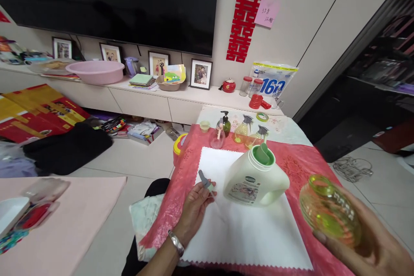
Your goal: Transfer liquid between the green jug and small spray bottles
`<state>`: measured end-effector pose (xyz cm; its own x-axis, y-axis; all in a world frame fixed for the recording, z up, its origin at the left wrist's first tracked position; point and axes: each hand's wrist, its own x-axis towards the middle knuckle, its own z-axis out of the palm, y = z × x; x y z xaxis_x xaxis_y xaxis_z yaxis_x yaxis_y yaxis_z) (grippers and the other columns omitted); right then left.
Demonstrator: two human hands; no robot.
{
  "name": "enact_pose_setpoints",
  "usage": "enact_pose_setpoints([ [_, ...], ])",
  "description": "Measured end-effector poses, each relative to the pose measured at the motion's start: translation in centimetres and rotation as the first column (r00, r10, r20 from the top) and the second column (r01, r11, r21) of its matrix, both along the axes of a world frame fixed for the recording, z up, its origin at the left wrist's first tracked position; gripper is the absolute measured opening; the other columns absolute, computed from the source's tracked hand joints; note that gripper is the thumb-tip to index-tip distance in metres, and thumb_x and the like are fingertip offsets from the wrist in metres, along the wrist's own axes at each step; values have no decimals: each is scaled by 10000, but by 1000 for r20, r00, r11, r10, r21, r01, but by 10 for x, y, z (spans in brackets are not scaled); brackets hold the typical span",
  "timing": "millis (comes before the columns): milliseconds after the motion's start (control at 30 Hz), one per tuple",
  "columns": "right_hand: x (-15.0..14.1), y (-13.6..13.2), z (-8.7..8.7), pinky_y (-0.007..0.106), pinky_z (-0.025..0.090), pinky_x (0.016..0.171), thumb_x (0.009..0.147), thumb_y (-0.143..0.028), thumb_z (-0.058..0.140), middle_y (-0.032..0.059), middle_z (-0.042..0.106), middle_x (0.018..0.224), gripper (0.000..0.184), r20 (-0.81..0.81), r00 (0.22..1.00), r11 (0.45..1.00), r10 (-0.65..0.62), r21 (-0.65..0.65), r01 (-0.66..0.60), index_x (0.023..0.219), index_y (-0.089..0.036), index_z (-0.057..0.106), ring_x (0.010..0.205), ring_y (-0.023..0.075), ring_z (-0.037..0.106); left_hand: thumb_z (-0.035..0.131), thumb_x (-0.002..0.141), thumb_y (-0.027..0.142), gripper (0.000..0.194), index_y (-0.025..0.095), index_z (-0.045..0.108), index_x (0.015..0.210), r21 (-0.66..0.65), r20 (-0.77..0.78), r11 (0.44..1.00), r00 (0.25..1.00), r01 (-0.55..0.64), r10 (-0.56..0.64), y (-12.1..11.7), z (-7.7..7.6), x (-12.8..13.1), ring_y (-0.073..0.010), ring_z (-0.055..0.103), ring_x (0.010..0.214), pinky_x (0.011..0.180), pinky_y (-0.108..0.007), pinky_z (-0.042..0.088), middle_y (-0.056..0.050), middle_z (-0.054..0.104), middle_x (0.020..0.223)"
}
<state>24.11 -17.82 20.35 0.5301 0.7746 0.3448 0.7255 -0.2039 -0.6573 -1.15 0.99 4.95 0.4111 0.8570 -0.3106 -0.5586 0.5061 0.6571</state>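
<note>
My left hand (198,207), with a silver bracelet at the wrist, grips a grey spray nozzle (205,180) with a thin clear tube hanging from it, over the white mat (249,237). My right hand (377,233) is wrapped around a see-through yellow bottle (330,211) held in the air to the right, tilted, its neck uncapped. Between the two hands a large pale green detergent jug (244,181) stands upright on the mat. Its mouth is uncapped, and a green pouring spout (263,154) shows inside it.
Behind the jug stand a clear pinkish bottle (217,138), a dark green pump bottle (226,125), yellow spray bottles (241,133) and a small pale cup (204,127). A roll of green tape (262,117) lies farther back. The red cloth (181,181) covers the table.
</note>
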Motion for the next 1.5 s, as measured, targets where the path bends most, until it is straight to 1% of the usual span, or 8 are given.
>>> enact_pose_setpoints([
  [67, 14, 11, 13, 239, 538, 688, 757, -698, 681, 21, 545, 1292, 808, 215, 976, 999, 24, -29, -18, 1424, -289, 481, 1117, 248, 578, 859, 700, 321, 383, 149, 715, 1010, 14, -23, 1000, 1000, 12, -11, -1, -7, 1, -169, 698, 785, 750, -294, 536, -116, 738, 1085],
  [167, 24, 27, 31, 273, 498, 698, 813, -719, 607, 31, 537, 1288, 758, 385, 921, 998, 58, -36, -47, 1417, -279, 479, 1087, 246, 569, 864, 693, 327, 377, 142, 716, 987, 23, -24, 1000, 999, 21, -21, 0, -11, 1, -166, 691, 769, 728, -286, 536, -112, 750, 1019],
  [300, 25, 46, 47, 280, 467, 709, 873, -689, 533, 62, 507, 1304, 716, 518, 845, 992, 130, -62, -114, 1422, -234, 468, 1108, 242, 530, 878, 672, 321, 389, 139, 717, 976, 6, -10, 1000, 1000, 22, -22, 1, -12, 0, -155, 685, 747, 708, -267, 539, -99, 761, 952],
  [467, 27, 62, 61, 285, 450, 891, 950, -581, 465, 50, 469, 1352, 613, 629, 752, 981, 196, -120, -154, 1441, -217, 428, 1181, 191, 502, 868, 689, 313, 354, 141, 712, 955, -4, -1, 999, 999, 40, -40, 2, -20, -1, -159, 691, 773, 734, -270, 542, -109, 766, 967],
  [633, 27, 71, 72, 326, 500, 832, 968, -590, 403, 73, 483, 1322, 606, 734, 634, 968, 243, -142, -206, 1423, -193, 447, 1158, 215, 522, 881, 659, 353, 416, 140, 707, 971, -13, 5, 998, 999, 54, -54, 4, -33, -1, -165, 688, 770, 728, -279, 543, -118, 767, 968],
  [900, 26, 79, 82, 340, 508, 799, 990, -505, 371, 93, 473, 1316, 558, 803, 520, 953, 292, -195, -233, 1402, -139, 460, 1135, 220, 529, 859, 690, 355, 409, 145, 701, 1003, -1, -2, 998, 998, 64, -64, 6, -40, 0, -161, 685, 771, 749, -284, 537, -114, 762, 987],
  [1133, 26, 80, 88, 358, 476, 856, 984, -448, 371, 93, 472, 1323, 527, 817, 477, 940, 324, -222, -257, 1395, -131, 461, 1147, 216, 504, 852, 703, 358, 402, 151, 704, 1013, 3, 1, 998, 998, 67, -67, 5, -41, -1, -156, 679, 786, 747, -278, 533, -105, 762, 981],
  [1500, 31, 86, 91, 400, 480, 875, 967, -413, 382, 100, 456, 1344, 506, 840, 408, 930, 358, -281, -236, 1396, -153, 442, 1152, 243, 495, 875, 664, 365, 415, 141, 711, 973, -4, 1, 999, 999, 54, -54, 6, -33, 1, -150, 670, 733, 713, -275, 525, -107, 762, 939],
])
